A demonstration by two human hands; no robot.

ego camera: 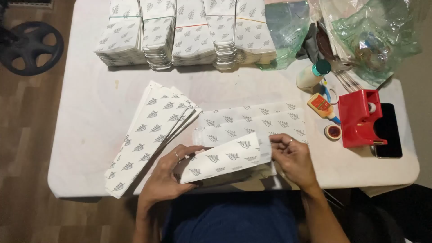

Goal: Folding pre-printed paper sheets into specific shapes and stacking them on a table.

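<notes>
From the head camera we see our left hand [165, 174] lying flat, fingers spread, on the lower left end of a white paper bag printed with grey leaves [225, 159], which rests near the front edge of the white table [85, 112]. Our right hand [292, 159] pinches the bag's folded right end between thumb and fingertips, a ring showing on one finger. Just behind this bag lie more flat leaf-print sheets [256, 119], and to its left a fanned pile of leaf-print bags [150, 130] slants toward the table's front corner. Along the far edge stand banded stacks of finished bags [184, 33]. To the right we have a red tape dispenser [360, 118], a small orange-labelled glue bottle [321, 105], a white bottle with a teal cap [312, 74], a small round red tin [333, 132] and what seems to be a dark phone [389, 130], partly hidden behind the dispenser. Crumpled green plastic bags [378, 36] fill the far right corner.
</notes>
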